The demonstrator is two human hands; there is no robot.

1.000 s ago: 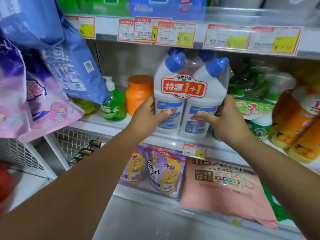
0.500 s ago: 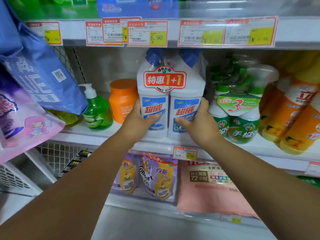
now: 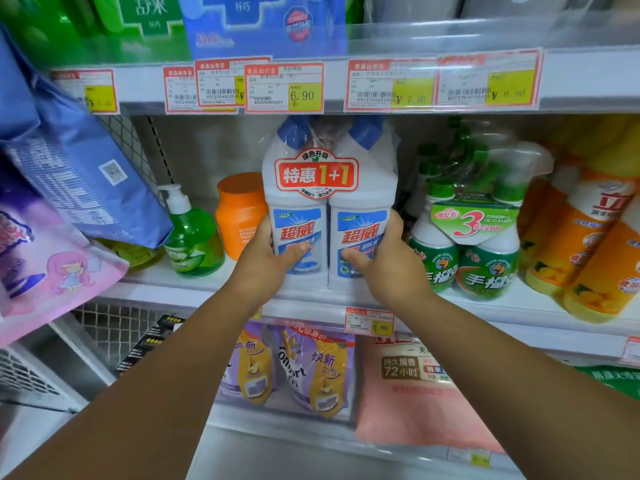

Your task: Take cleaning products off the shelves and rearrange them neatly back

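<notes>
Both hands, left [image 3: 266, 268] and right [image 3: 391, 268], grip twin-pack [image 3: 329, 216] upright on shelf [image 3: 207, 289]; release pending, neighbours likely unsorted.

Caps of twin-pack [image 3: 329, 209] partly hidden behind upper shelf edge [image 3: 588, 81]. On left hand [image 3: 266, 268] and right hand [image 3: 388, 268], fingertips out of sight behind the pack. Price tags [image 3: 391, 84]: small print blurred, unreadable. Orange bottles [image 3: 588, 244] cut off by right frame edge.

Two slim arms, bare along all their visible length. The left hand [image 3: 266, 263] and right hand [image 3: 393, 271] are likewise bare, with short, rounded thumbs.
</notes>
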